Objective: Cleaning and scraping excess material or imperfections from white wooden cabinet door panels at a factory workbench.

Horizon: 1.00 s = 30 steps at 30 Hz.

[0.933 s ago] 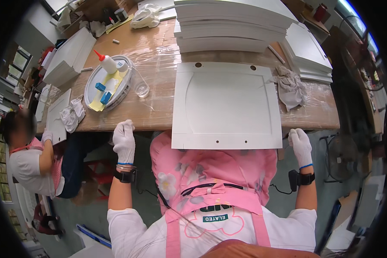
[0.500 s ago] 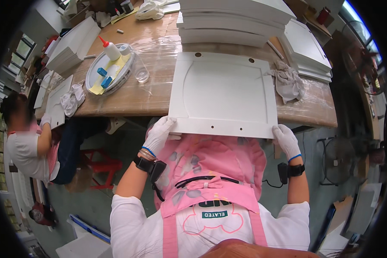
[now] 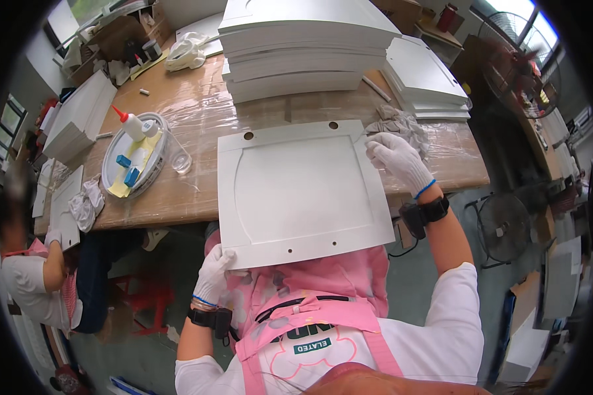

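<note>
A white panel [image 3: 303, 191] with a shallow recessed field lies partly on the table and reaches over its front edge toward my lap. Two larger holes pierce its far edge and two small ones its near edge. My left hand [image 3: 212, 275], in a white knit glove, grips the near left corner, thumb on top. My right hand [image 3: 398, 159], gloved alike, is at the far right side of the panel with its fingers curled together. What those fingers hold, if anything, is hidden. Just behind that hand lies a crumpled grey rag [image 3: 408, 126].
A tall stack of white panels [image 3: 303, 56] stands behind, a lower stack [image 3: 425, 76] to its right. Toward the left, a round tub lid [image 3: 153, 172] bears a red-tipped glue bottle [image 3: 133, 125] and blue blocks, beside a clear cup [image 3: 181, 161]. A co-worker [image 3: 36, 283] sits far left.
My right hand has left the panel's near right corner and moved up to its far right side. The panel has shifted toward me and turned slightly; my left hand keeps its corner.
</note>
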Available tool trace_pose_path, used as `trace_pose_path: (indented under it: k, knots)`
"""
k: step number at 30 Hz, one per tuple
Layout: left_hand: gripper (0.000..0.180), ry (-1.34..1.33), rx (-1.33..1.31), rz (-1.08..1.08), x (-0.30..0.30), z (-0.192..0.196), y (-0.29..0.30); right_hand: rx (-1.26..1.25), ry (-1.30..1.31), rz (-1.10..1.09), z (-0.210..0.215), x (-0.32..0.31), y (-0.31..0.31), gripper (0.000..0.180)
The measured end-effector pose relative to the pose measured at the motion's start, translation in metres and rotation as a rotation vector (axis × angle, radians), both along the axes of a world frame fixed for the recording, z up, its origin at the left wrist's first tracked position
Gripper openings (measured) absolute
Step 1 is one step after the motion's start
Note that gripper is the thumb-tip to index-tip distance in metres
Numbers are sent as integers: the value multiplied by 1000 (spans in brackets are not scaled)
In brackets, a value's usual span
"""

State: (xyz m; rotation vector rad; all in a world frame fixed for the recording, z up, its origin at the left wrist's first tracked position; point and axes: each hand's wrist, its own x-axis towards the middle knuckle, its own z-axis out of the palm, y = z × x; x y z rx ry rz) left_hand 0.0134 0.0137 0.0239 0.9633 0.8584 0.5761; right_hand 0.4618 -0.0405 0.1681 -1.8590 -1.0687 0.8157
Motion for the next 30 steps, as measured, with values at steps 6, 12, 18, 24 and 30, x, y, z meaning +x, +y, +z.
trace_pose_path:
  k: [6, 12, 18, 24, 30]
  knots:
    - [48, -195, -191, -42, 5, -11, -4, -184, 173, 121, -45, 20, 125, 39]
    - [38, -9, 224, -32, -27, -114, 0, -335, -659, 58, -58, -29, 239, 46]
    - [49, -68, 61, -131, -6, -30, 4, -365, -723, 18, -82, -57, 281, 32]
    - [61, -345, -337, -247, 1, -21, 20, -381, -815, 106, -103, -40, 303, 29]
    - [53, -316, -412, -175, -10, -37, 12, -419, -753, 158, -90, -62, 303, 30]
